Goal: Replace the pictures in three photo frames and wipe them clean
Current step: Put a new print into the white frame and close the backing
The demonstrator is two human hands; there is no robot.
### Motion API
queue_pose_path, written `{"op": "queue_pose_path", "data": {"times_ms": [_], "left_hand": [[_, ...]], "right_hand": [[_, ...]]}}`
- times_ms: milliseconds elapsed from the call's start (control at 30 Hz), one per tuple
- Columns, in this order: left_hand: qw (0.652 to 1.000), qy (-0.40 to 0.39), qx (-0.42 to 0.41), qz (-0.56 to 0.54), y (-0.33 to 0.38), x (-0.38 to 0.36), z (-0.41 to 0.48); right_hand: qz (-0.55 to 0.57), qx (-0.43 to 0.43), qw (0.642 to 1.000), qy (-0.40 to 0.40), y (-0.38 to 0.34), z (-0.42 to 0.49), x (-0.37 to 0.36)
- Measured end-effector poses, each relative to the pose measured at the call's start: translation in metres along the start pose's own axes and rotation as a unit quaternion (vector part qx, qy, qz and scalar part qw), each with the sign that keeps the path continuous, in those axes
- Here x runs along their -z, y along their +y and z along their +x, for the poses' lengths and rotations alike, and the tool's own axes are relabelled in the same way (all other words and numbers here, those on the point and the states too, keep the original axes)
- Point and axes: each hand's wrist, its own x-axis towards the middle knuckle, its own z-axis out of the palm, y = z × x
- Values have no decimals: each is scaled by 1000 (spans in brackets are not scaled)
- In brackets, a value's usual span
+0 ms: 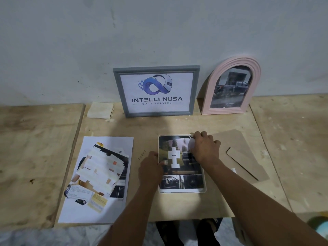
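Risk: right hand (pixel 204 148) pinches the lifted top-right corner of the print (pixel 181 181); a hard tug there could crease or tear the paper, or skew it if the left hand (pixel 150 163), curled on the left edge of the white frame (pixel 204 190) with thumb on the print, slips. Print lies in that frame, flat on the table (pixel 177 125): dark photo collage, white cross-shaped patch at centre.
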Motion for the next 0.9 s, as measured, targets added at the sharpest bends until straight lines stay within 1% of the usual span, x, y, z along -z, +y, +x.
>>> {"op": "queue_pose_path", "data": {"times_ms": [67,167,267,367,433,467,533,600,633,667,733,767,833,900], "left_hand": [[1000,4,-2,2,0,-1,0],[1000,9,-1,2,1,-2,0],[1000,7,4,6,0,-3,1],[1000,8,6,9,0,-5,2],[1000,10,8,9,0,-5,2],[1000,9,9,9,-1,-6,2],[1000,8,13,7,-3,-8,3],[1000,8,13,6,-3,-8,4],[1000,7,11,8,-3,-8,4],[1000,7,11,11,-2,-8,5],[1000,2,16,14,-1,-6,4],[1000,-2,20,14,0,-6,4],[999,-10,29,11,1,-5,4],[999,-17,31,8,3,-3,4]], "right_hand": [[7,10,1000,17,0,-2,-2],[56,21,997,54,0,-8,-2],[67,48,992,92,2,-17,-6],[94,54,986,126,7,-24,-11],[145,73,976,147,9,-25,-12],[197,81,966,143,9,-27,-12],[316,79,940,107,5,-29,-8],[376,53,923,70,-1,-32,-4],[372,35,926,51,-4,-34,-3],[345,23,938,28,-5,-34,-4],[253,17,967,-16,-5,-31,-5],[222,21,974,-31,-6,-30,-3],[230,30,970,-69,-5,-27,5],[273,45,949,-151,-1,-27,17]]}}
